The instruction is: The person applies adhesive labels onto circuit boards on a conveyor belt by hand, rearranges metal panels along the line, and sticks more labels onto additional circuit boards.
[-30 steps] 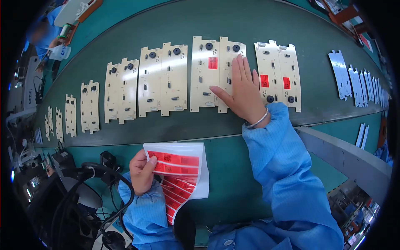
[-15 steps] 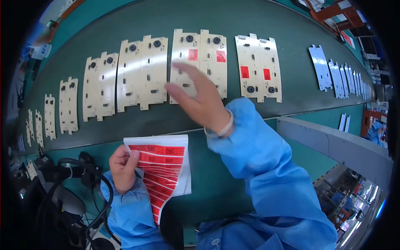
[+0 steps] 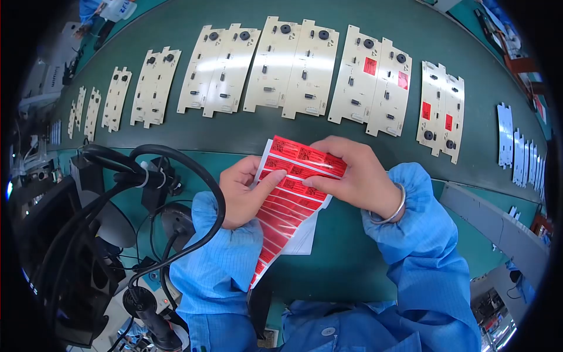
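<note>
My left hand (image 3: pixel 245 190) holds a white sheet of red barcode labels (image 3: pixel 288 193) by its left edge, thumb pressed on the strips. My right hand (image 3: pixel 352 176) grips the same sheet at its upper right, fingers curled over the top labels. Beyond both hands, cream circuit boards lie in pairs on the dark green belt (image 3: pixel 234 132). The pair nearest above my right hand (image 3: pixel 370 88) carries two red labels, and so does the pair further right (image 3: pixel 441 111). The pair in the middle (image 3: pixel 293 67) bears no labels.
More unlabelled board pairs (image 3: pixel 218 70) run off to the left along the belt. Blue-white panels (image 3: pixel 505 135) stand in a row at the right. A black cable loop and a handheld tool (image 3: pixel 158 193) sit at my left. Another person in blue works at the far top left.
My right hand left the boards on the belt and came back to the label sheet, now gripping it with the left. My view shifted, so the boards appear further right.
</note>
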A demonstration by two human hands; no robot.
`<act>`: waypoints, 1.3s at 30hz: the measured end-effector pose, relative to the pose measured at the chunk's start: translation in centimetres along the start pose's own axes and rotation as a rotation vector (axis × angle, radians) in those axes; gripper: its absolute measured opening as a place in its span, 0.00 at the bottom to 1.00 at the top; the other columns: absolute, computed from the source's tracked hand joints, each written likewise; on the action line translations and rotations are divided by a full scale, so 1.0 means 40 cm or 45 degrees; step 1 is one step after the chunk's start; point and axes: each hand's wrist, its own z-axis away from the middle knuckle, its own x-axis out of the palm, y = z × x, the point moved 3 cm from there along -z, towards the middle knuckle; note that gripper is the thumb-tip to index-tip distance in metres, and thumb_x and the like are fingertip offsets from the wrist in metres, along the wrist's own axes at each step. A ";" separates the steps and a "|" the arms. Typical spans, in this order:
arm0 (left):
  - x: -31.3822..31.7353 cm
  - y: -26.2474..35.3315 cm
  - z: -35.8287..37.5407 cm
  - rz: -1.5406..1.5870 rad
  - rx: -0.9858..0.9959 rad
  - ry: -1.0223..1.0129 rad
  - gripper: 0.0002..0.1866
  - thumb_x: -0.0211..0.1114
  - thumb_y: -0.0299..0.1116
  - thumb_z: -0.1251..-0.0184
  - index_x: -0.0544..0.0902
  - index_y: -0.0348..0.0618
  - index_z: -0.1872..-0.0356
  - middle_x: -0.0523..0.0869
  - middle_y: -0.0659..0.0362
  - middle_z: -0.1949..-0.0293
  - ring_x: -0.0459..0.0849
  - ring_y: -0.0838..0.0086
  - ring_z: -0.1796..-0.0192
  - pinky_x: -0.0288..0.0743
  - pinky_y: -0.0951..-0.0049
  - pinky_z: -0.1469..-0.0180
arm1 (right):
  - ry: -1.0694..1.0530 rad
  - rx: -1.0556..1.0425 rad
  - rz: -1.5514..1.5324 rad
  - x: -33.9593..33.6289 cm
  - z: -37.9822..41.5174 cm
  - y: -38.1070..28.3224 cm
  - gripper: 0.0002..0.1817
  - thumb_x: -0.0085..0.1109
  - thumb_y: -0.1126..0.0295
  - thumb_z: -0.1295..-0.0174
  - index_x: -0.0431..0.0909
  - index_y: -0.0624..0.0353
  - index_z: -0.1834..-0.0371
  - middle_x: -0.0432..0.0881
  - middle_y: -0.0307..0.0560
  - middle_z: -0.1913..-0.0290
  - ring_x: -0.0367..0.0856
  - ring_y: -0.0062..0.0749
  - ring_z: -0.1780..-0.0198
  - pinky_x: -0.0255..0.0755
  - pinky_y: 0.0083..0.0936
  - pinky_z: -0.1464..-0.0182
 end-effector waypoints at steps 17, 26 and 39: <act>-0.035 -0.007 -0.007 -0.047 -0.046 0.229 0.06 0.55 0.27 0.44 0.74 0.34 0.69 0.80 0.57 0.73 0.77 0.82 0.71 0.70 0.84 0.68 | 0.509 0.250 -0.876 -0.048 -0.077 0.024 0.17 0.52 0.72 0.51 0.67 0.62 0.57 0.72 0.51 0.58 0.73 0.31 0.63 0.67 0.22 0.61; -0.036 0.001 -0.006 -0.032 -0.022 0.231 0.06 0.55 0.26 0.45 0.74 0.32 0.69 0.79 0.56 0.73 0.76 0.82 0.73 0.70 0.84 0.70 | 0.519 0.304 -1.540 -0.101 -0.183 0.134 0.18 0.48 0.67 0.48 0.61 0.66 0.56 0.68 0.52 0.58 0.70 0.31 0.58 0.67 0.24 0.59; -0.052 -0.005 -0.006 -0.047 -0.011 0.144 0.07 0.54 0.26 0.44 0.73 0.33 0.66 0.79 0.57 0.71 0.77 0.82 0.69 0.70 0.83 0.66 | 0.519 0.388 -1.658 -0.131 -0.183 0.146 0.22 0.51 0.65 0.50 0.60 0.64 0.54 0.64 0.60 0.55 0.67 0.37 0.56 0.65 0.26 0.58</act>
